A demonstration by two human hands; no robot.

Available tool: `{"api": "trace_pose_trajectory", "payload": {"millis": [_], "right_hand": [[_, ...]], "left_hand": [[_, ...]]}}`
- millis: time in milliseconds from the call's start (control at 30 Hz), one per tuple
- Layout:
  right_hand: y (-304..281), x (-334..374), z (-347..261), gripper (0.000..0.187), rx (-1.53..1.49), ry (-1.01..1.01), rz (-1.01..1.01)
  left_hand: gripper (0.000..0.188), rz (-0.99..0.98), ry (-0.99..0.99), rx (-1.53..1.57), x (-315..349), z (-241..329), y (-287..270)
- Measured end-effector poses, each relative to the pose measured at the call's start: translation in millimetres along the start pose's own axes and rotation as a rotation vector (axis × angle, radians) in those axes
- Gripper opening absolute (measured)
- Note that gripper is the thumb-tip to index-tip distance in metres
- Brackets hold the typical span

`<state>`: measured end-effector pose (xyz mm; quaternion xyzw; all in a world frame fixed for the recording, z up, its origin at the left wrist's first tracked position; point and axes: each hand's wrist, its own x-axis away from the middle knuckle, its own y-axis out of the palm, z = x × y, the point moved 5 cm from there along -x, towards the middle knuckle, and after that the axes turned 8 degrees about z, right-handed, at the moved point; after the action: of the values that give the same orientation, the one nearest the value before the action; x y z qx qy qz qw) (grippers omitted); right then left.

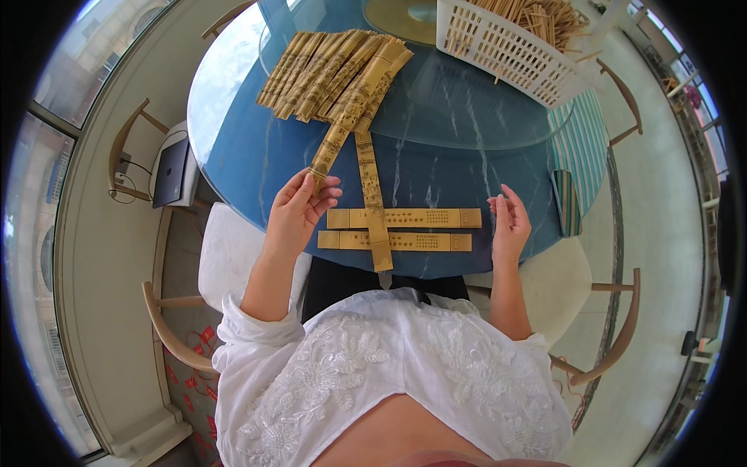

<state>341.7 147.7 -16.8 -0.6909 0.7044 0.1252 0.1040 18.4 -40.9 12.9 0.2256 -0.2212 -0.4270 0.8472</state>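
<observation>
My left hand (299, 201) is closed around the lower end of a long gold printed paper sleeve (333, 146), which slants up to the right toward a pile. That pile of gold paper sleeves (311, 70) lies fanned out at the far left of the table. A strip of similar gold paper (369, 175) runs down from beneath the held sleeve toward the near edge. It crosses two gold sleeves (424, 219) that lie side by side in front of me. To their right, my right hand (510, 226) is raised with bent fingers slightly apart and nothing visible in it.
A white perforated basket (510, 58) full of wooden chopsticks (537, 19) stands at the far right on the glass turntable (467, 132). A striped cloth (580, 148) and a striped pouch (566, 202) lie at the right edge. Chairs surround the table; a laptop (170, 173) rests on one at left.
</observation>
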Motion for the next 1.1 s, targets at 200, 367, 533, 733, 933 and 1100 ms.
{"api": "trace_pose_trajectory", "payload": {"millis": [200,367,533,733,933,1100], "right_hand": [[9.8,4.0,4.9,0.022,0.024,0.000,-0.115],[10.9,3.7,6.5,0.019,0.016,0.027,-0.125],[12.4,3.8,5.7,0.018,0.041,0.010,-0.141],[12.4,3.6,8.5,0.018,0.050,0.026,-0.155],[10.4,1.8,6.3,0.019,0.016,0.055,-0.160],[15.4,-28.2,-23.1,0.020,0.125,-0.078,-0.195]], "left_hand": [[0.034,0.016,0.075,-0.151,-74.2,27.2,13.6],[0.035,0.105,0.072,-0.243,-118.5,30.5,6.9],[0.038,0.171,0.133,-0.281,-132.2,28.7,4.7],[0.048,0.336,0.403,-0.650,-123.8,34.5,7.4],[0.041,0.512,0.737,-1.178,-103.0,43.6,19.1],[0.023,0.344,1.029,-1.213,-83.8,29.8,27.2]]}}
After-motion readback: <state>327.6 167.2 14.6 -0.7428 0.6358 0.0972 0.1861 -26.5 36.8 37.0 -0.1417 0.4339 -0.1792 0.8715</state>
